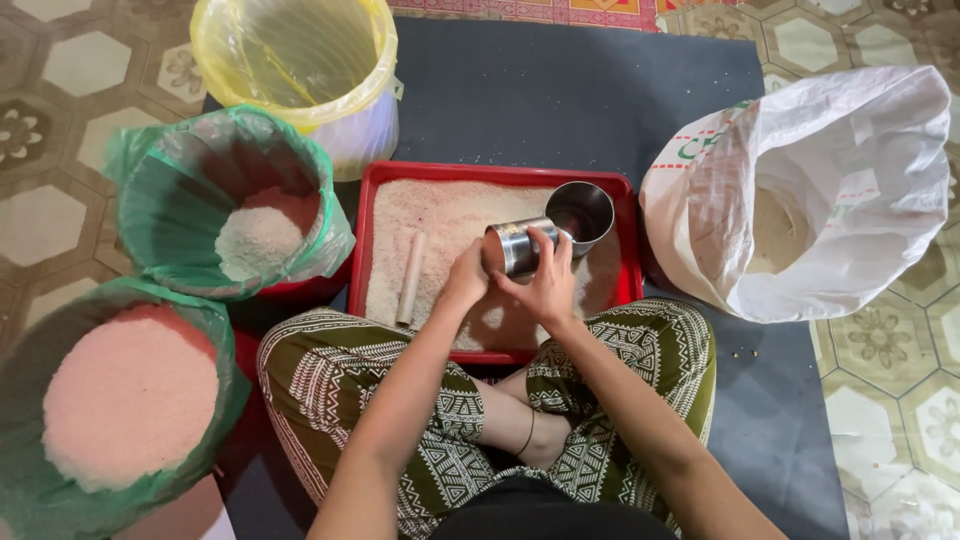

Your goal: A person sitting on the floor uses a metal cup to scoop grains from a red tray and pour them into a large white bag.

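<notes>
A red tray (pixel 500 174) spread with white rice lies on a dark mat in front of my crossed legs. Over its near right part, both hands hold a small steel cup (pixel 513 248) tipped on its side. My left hand (pixel 466 277) touches its near end and my right hand (pixel 546 282) wraps its body from below. A second, larger steel cup (pixel 581 211) stands upright in the rice just behind. A short cardboard tube (pixel 410 278) lies in the rice at the tray's left.
Left of the tray stand a green-lined bucket (pixel 165 190) with some rice, a green-lined bucket (pixel 130 395) nearly full, and a yellow-lined empty bucket (pixel 300 60) at the back. An open white sack (pixel 810 190) of rice sits at the right. Tiled floor surrounds the mat.
</notes>
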